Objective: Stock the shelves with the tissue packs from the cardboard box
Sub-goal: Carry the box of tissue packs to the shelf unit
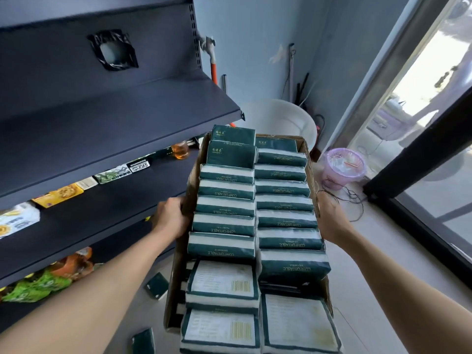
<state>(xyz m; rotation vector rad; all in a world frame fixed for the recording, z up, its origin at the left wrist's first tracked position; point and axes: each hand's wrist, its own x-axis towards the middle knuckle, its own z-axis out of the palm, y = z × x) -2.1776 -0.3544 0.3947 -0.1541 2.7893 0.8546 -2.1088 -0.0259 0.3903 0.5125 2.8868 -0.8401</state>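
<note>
Dark shelves [115, 118] left of the hands sit bare; both the left hand [170, 215] and right hand [329, 221] grip the box [313, 180], full of tissue packs [224, 221], stocking seemingly unstarted.

I see pale blue walls [255, 47], a light floor [383, 251], a dark-framed glass door [434, 187] admitting daylight, and a white chair [281, 118] in the corner

dark green-and-white tissue packs [226, 221], brown cardboard box [190, 190]
</note>
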